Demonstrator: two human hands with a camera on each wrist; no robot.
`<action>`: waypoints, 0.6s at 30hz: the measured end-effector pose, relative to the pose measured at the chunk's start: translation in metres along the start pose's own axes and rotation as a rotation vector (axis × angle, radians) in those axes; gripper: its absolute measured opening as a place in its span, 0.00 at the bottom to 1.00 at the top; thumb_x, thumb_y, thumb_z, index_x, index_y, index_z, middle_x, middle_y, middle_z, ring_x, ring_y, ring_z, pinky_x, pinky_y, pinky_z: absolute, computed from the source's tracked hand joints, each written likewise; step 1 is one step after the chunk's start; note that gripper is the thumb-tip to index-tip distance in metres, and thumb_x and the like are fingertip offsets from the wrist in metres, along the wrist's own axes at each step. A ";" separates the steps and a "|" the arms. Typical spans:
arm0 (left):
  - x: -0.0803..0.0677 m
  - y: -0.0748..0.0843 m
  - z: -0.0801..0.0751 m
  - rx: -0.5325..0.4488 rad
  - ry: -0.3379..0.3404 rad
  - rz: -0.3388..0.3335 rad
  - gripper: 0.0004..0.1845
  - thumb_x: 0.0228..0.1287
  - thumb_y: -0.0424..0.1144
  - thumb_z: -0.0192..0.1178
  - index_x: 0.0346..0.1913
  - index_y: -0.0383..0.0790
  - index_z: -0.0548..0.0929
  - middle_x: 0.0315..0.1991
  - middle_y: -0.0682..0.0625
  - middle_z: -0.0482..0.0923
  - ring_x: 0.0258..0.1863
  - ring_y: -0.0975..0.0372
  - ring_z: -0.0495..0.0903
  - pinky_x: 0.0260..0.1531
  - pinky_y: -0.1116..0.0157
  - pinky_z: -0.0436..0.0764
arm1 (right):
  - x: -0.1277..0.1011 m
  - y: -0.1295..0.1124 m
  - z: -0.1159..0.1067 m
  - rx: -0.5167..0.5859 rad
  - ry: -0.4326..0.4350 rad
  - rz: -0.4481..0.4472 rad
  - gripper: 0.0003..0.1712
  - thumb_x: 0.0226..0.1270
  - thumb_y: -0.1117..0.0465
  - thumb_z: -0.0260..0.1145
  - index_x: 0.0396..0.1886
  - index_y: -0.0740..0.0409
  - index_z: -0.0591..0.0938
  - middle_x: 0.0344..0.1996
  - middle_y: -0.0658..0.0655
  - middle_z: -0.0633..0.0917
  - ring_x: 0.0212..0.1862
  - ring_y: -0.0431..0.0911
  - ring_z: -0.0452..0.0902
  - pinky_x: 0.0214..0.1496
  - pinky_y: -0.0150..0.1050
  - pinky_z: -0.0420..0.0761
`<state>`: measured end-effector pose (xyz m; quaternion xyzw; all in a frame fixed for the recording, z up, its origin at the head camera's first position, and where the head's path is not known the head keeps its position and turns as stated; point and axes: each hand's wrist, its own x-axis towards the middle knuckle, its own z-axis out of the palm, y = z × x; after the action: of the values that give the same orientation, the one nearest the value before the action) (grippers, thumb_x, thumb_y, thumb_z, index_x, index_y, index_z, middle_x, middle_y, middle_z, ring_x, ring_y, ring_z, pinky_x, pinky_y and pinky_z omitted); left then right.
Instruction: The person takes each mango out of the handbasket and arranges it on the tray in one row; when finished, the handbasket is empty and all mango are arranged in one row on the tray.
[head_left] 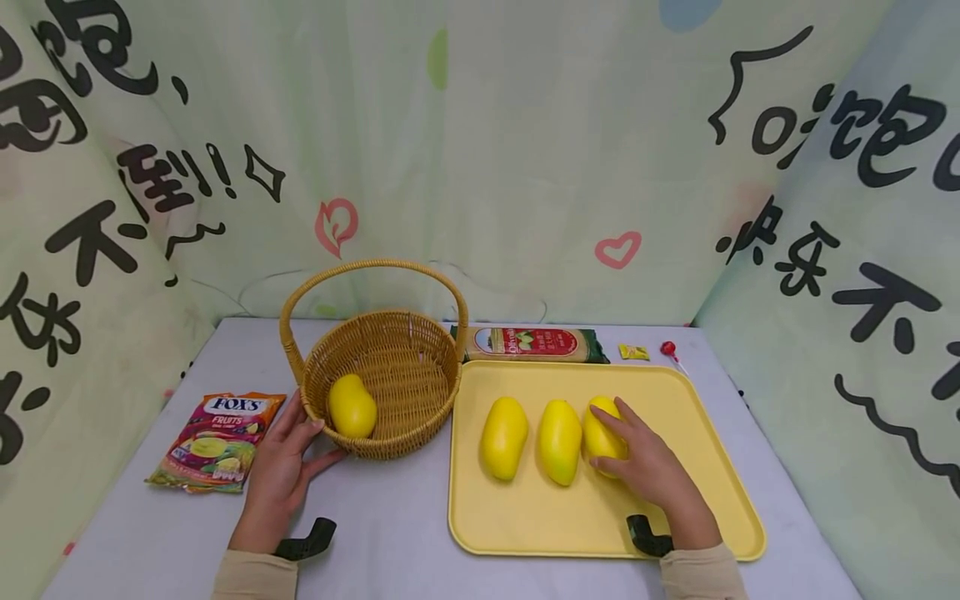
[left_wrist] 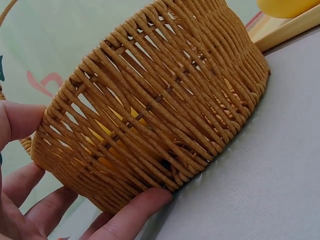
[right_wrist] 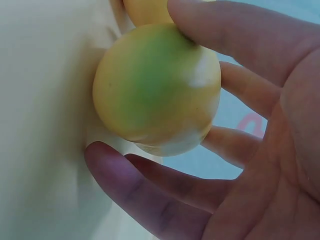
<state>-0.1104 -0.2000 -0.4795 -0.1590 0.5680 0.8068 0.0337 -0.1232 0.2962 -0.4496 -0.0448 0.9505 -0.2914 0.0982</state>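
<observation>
Three yellow mangoes lie side by side on a yellow tray (head_left: 675, 517). My right hand (head_left: 637, 458) curls over the rightmost mango (head_left: 600, 437), fingers and thumb round it; the right wrist view shows that mango (right_wrist: 157, 90) with a green patch, held between thumb and fingers. The middle mango (head_left: 559, 440) and the left mango (head_left: 503, 437) lie free. A wicker basket (head_left: 390, 375) with a handle holds a fourth mango (head_left: 351, 406). My left hand (head_left: 288, 458) rests against the basket's (left_wrist: 165, 100) near-left wall, fingers spread along it.
A Fox's fruit candy bag (head_left: 217, 440) lies left of the left hand. Behind the tray sit a long red-and-green packet (head_left: 534, 343), a small yellow wrapper (head_left: 633, 352) and a red lollipop (head_left: 668, 348). Printed fabric walls enclose the grey table (head_left: 375, 533).
</observation>
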 end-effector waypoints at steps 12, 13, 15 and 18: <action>0.000 -0.001 -0.003 -0.012 0.001 0.010 0.37 0.84 0.37 0.51 0.85 0.70 0.52 0.88 0.62 0.44 0.84 0.56 0.57 0.63 0.42 0.81 | -0.003 -0.007 -0.009 0.003 0.039 0.006 0.60 0.64 0.47 0.78 0.88 0.49 0.53 0.84 0.76 0.50 0.78 0.77 0.56 0.75 0.77 0.62; 0.000 -0.001 -0.003 -0.012 0.001 0.011 0.37 0.84 0.37 0.52 0.85 0.70 0.52 0.88 0.62 0.45 0.84 0.56 0.57 0.63 0.42 0.81 | -0.004 -0.009 -0.010 -0.004 0.048 0.012 0.61 0.64 0.48 0.79 0.88 0.48 0.53 0.84 0.76 0.50 0.78 0.77 0.56 0.75 0.77 0.62; 0.001 -0.002 -0.002 -0.009 -0.003 0.013 0.37 0.84 0.37 0.52 0.85 0.69 0.53 0.88 0.61 0.45 0.83 0.56 0.57 0.63 0.42 0.82 | -0.006 -0.016 -0.013 -0.023 0.084 0.004 0.60 0.63 0.50 0.79 0.88 0.48 0.54 0.83 0.76 0.51 0.78 0.77 0.54 0.74 0.78 0.62; 0.001 -0.001 -0.002 0.002 -0.005 0.024 0.37 0.84 0.38 0.53 0.85 0.69 0.53 0.88 0.61 0.45 0.83 0.56 0.57 0.62 0.42 0.82 | -0.009 -0.039 -0.015 -0.054 0.176 -0.037 0.55 0.65 0.53 0.78 0.86 0.51 0.59 0.83 0.74 0.56 0.79 0.76 0.55 0.74 0.78 0.63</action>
<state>-0.1110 -0.2014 -0.4817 -0.1503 0.5704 0.8071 0.0255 -0.1161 0.2734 -0.4144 -0.0392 0.9620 -0.2701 0.0074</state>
